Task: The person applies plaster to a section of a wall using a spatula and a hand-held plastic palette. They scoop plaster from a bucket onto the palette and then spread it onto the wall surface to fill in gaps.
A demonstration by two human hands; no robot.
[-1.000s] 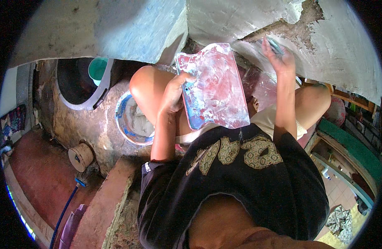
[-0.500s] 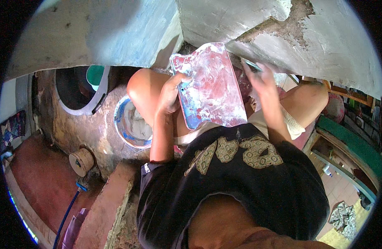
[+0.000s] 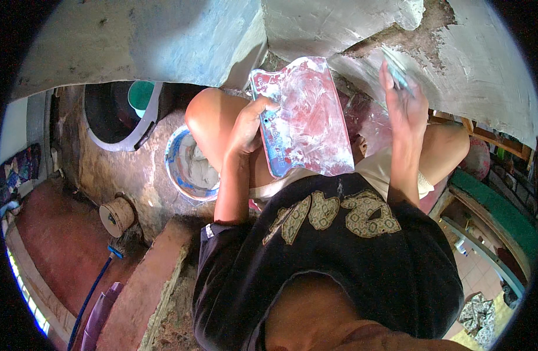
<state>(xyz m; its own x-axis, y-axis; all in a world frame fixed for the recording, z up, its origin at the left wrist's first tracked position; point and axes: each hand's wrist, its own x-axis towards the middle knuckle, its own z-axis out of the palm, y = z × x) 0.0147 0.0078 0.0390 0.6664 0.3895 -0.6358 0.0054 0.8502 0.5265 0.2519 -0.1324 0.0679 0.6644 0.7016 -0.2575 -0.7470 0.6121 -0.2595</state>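
Observation:
My left hand (image 3: 247,124) grips the left edge of a red and blue plastic board (image 3: 313,126), thumb on top. Thin white putty is smeared over the board, which lies tilted above my lap. Raised to the right, my right hand (image 3: 408,108) is closed around a thin, pale flat-bladed scraper (image 3: 399,71), partly blurred. The blade is up against or very near the grey plastered wall (image 3: 479,70); contact cannot be made out. A bare brown patch (image 3: 418,36) shows in the plaster above it. By my left knee stands a bucket (image 3: 171,169) with greyish-white putty inside.
A dark round basin (image 3: 114,142) with a green-and-white container (image 3: 141,96) is at the far left. Below it are a short round stub (image 3: 117,217) and a blue-handled brush (image 3: 99,281). A green-topped bench (image 3: 497,207) stands at the right.
My right hand has moved up and to the right with the scraper, away from the board and toward the wall. My left hand keeps its hold on the board.

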